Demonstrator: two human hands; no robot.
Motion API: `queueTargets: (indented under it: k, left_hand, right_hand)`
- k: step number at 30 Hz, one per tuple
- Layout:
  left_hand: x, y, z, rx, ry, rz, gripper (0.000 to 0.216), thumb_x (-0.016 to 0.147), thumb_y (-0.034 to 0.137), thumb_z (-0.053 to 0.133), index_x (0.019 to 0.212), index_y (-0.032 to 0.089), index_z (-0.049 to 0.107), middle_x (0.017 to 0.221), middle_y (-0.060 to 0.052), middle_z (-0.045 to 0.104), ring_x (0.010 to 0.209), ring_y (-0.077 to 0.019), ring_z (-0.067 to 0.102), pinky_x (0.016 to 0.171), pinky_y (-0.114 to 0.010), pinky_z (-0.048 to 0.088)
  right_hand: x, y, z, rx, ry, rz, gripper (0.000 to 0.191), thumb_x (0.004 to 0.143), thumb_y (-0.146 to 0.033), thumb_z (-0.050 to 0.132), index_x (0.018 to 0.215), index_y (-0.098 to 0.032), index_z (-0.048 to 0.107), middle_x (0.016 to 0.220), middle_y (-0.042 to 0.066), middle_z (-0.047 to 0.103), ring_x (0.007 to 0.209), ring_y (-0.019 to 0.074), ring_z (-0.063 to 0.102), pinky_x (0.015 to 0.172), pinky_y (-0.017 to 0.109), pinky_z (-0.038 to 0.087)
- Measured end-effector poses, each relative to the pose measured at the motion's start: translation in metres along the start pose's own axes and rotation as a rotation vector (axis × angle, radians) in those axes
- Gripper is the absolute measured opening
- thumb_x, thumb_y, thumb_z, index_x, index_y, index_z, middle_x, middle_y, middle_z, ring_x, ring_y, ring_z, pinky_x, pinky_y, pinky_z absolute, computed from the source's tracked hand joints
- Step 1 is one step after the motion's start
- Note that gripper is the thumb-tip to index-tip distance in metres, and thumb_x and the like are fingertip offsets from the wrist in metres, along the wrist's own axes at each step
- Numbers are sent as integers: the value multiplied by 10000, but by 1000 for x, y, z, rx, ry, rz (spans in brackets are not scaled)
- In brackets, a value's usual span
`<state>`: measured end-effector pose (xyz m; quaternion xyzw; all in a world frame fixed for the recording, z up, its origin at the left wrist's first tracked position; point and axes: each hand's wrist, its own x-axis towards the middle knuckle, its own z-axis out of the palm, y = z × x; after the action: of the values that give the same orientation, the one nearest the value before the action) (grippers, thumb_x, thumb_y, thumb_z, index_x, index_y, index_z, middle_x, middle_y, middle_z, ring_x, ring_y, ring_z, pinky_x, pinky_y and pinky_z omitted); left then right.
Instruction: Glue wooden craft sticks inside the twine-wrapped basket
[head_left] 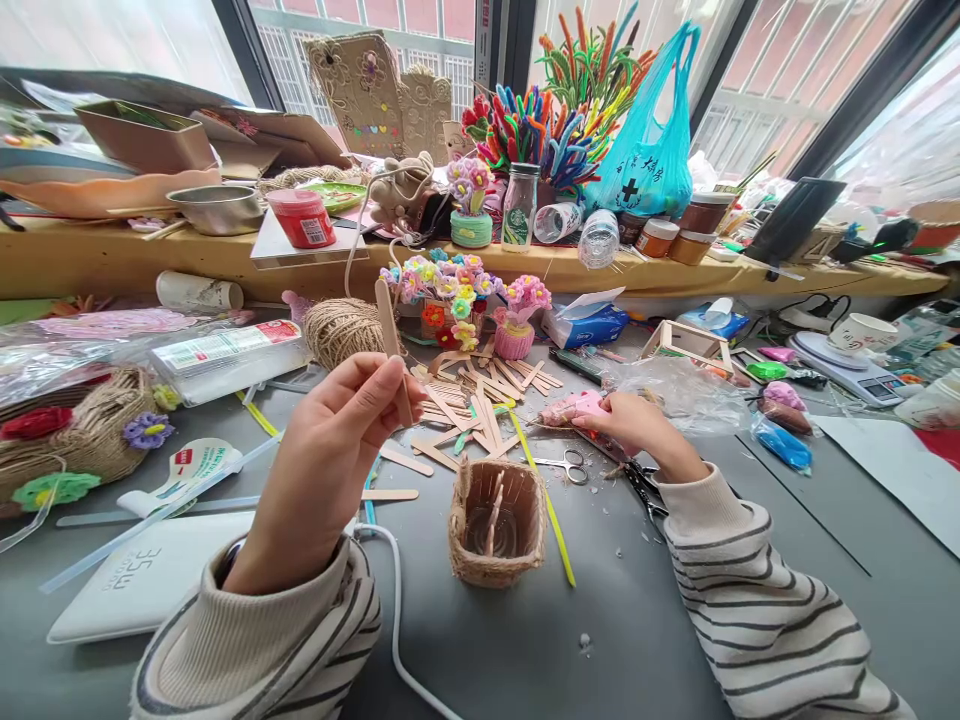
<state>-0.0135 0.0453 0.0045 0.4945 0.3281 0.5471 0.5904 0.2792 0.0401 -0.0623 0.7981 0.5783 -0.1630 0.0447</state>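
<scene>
Pinched in the fingers of my left hand (337, 440), a wooden craft stick (388, 325) stands nearly upright. My right hand (637, 428) is closed on a pink glue gun (571, 408), whose body is partly hidden by the fingers. Between the hands and nearer to me sits a small square basket (498, 570) wrapped in twine, with a thin twisted upright piece (495, 510) inside it. Behind the basket lies a loose pile of wooden craft sticks (487, 415). Small scissors (566, 465) rest just left of the glue gun.
A white cable (397, 600) runs from the white power bank (150, 580) toward the front edge. Clear glue sticks (172, 500) lie at left. A ball of twine (345, 332) and fluffy flower pots (514, 325) stand behind. A digital scale (847, 368) is at right.
</scene>
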Motion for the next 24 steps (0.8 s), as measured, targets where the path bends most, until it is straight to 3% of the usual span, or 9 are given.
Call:
queueTargets:
  k: [9,13,19,24]
  left_hand:
    - [3,-5,0,-18,27,5,144,737,330,721,691,218,642,651,57,606,606,-53,510,606,-126,469]
    - [8,-11,1,-42,71,2,142,712,280,732,688,187,627,636,40,607,596,-56,521,593,-136,468]
    - [18,-28,-1,-94,120,-4,258,623,340,783,686,169,601,637,44,578,580,-54,514,568,-139,459]
    - [19,-31,-2,-119,80,-49,337,609,399,790,596,153,560,553,52,502,508,-47,450,501,-146,424]
  right_hand:
    - [-4,-5,-2,20,74,16,314,874,-388,528,1075,-152,580,1061,52,609,904,175,603,774,368,516]
    - [-1,-6,-1,57,226,29,304,875,-381,530,1072,-155,578,1052,54,611,900,168,603,776,366,514]
    - [3,-6,3,155,518,65,324,870,-379,538,1099,-151,560,1075,64,601,927,174,594,799,388,503]
    - [1,-5,1,269,731,87,399,818,-436,572,1077,-133,553,997,74,620,846,171,594,766,367,480]
